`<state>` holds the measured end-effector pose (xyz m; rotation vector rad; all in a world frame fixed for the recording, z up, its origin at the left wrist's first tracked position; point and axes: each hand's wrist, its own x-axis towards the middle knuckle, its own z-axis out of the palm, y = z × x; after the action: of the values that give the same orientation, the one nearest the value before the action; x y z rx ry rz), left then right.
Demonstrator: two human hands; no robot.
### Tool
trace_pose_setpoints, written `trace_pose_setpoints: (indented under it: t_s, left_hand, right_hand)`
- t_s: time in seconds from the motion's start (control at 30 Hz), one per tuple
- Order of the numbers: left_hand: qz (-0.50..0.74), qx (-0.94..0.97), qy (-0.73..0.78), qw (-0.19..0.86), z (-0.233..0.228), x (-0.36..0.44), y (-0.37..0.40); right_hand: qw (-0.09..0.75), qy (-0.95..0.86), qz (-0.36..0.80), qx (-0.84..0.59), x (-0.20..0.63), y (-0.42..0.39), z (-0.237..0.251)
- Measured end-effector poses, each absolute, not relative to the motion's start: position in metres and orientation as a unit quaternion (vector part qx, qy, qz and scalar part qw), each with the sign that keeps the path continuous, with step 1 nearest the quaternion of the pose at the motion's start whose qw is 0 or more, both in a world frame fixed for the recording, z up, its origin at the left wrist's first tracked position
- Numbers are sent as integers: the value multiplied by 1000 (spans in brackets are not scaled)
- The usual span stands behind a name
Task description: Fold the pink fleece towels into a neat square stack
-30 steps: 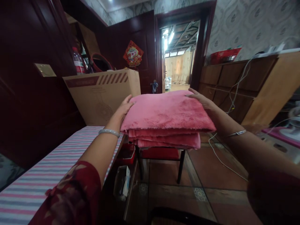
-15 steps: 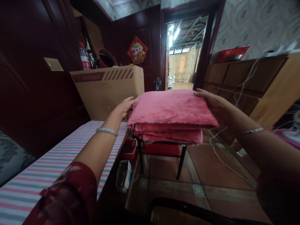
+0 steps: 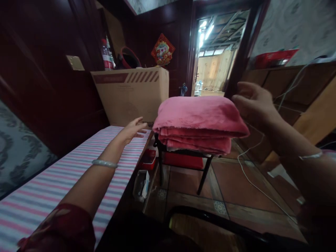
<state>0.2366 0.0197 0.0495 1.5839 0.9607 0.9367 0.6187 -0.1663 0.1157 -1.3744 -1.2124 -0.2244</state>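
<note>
A pink plush blanket (image 3: 198,113), folded into a thick stack, rests on a dark-framed chair (image 3: 207,171) in front of me. To its left, my left hand (image 3: 132,130) hovers over the striped bed sheet, fingers spread and holding nothing. Beyond the blanket's right end, my right hand (image 3: 254,101) is raised with its fingers loosely curved and apart, and nothing shows in it. Both hands are clear of the blanket.
The striped sheet (image 3: 78,178) runs along the left, with a large cardboard box (image 3: 133,91) at its far end. A small red box (image 3: 148,159) and a clear container (image 3: 141,185) sit low beside the bed. A white cable (image 3: 244,175) crosses the tiled floor. A black curved rail (image 3: 204,218) is nearest me.
Both hands have come off the folded blanket, the left moving left and down, the right lifting away to the right. The blanket stays on the chair. The view has shifted slightly.
</note>
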Motion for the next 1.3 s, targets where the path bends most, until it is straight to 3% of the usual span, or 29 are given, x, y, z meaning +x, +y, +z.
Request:
trace_pose_setpoints:
  t_s: [0.07,0.13,0.2,0.33,0.4,0.57,0.8,0.97,1.3]
  left_hand:
    - [370,677,443,457,23,201,10]
    - [334,699,502,383,-5,162,-5]
    - [274,720,561,304,-34,123,-25]
    - [120,719,660,180,-84,50,-87]
    - [57,687,712,135,-102,20,-129]
    - [10,589,806,45,-123,-27,-244]
    - [18,403,915,-28,-144,-53,-349]
    - [56,362,930,-38,-160,-54,-372]
    - [107,371,921,-58,-175,-58,-383]
  right_hand:
    - [594,-558,-218,-536,580,-176,115]
    - [578,-640,-233,-450,532,-184,103]
    - [521,-757,-160,-361,480,-184,77]
    - [248,-939,49,-232,388,-156,-7]
    - [195,-950,95,-226,347,-133,-48]
    - [184,-951,144,-201,245,-85,-117]
    - [126,-973,124,-149,109,-69,-153]
    - [76,-981,53,-169,62,-75,-166]
    - [48,-985,13,-166,56,-78,-186]
